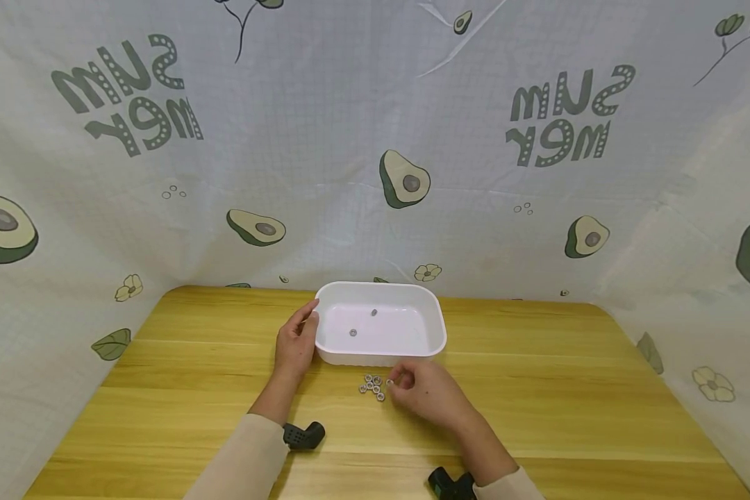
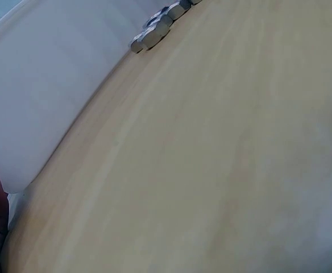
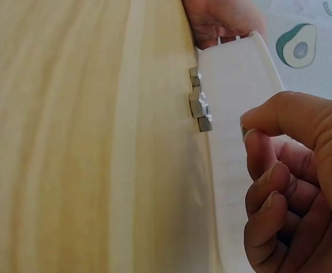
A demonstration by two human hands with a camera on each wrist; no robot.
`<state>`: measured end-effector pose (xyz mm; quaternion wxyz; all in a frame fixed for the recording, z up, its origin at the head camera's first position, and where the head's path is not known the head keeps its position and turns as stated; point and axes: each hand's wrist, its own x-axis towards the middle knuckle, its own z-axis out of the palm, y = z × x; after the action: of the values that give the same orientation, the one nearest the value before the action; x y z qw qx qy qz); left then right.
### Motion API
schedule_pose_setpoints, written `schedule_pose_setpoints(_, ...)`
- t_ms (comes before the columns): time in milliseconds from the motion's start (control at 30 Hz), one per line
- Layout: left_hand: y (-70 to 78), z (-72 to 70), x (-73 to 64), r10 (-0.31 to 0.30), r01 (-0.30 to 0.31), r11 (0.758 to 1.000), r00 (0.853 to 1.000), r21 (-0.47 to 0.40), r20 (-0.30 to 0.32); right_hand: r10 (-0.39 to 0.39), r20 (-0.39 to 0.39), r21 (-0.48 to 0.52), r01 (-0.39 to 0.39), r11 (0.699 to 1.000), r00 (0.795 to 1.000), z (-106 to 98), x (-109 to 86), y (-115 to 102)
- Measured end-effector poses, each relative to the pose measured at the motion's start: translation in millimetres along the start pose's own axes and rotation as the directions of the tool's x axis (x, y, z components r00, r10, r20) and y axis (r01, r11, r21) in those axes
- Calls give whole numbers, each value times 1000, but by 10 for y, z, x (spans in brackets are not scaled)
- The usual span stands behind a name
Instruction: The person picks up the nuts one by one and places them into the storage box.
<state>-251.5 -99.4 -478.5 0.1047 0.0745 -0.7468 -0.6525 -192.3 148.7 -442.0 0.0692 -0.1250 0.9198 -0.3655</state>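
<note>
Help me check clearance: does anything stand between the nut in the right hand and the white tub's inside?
Yes, the tub's near wall stands between the nut and the inside; above that wall, nothing visible blocks it.

A pale cloth (image 1: 325,139) hangs behind and along both sides of the wood-grained yellow worktop (image 1: 550,396), whose far corners are rounded. Its print shows halved avocados (image 1: 405,180), leaves (image 1: 111,344), outlined flowers (image 1: 713,384) and, higher up, two blocks of grey-green, mirror-reversed lettering (image 1: 565,111).
</note>
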Motion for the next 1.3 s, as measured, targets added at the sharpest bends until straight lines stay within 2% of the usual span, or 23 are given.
schedule_pose_setpoints(167, 4, -2, -1, 5, -5, 1000, 1000, -2, -4, 30, -4, 16, -30, 999, 1000, -47, -17, -66)
schedule_pose_setpoints(367, -1, -6, 3, 4, -4, 1000, 1000, -4, -2, 62, -48, 37, -60, 997, 997, -115, -42, -156)
schedule_pose_setpoints(600, 2, -5, 12, 19, -19, 1000, 1000, -17, 5, 33, -113, 35, -29, 999, 993, -218, -31, -251)
schedule_pose_setpoints(867, 1, -1, 18, 8, -8, 1000, 1000, -10, 1, -20, -157, -23, 16, 1000, 987, -332, 88, -315)
schedule_pose_setpoints(1300, 10, 4, 15, 0, 0, 1000, 1000, -8, 5, -63, -146, -91, 50, 995, 987, -392, 384, -355)
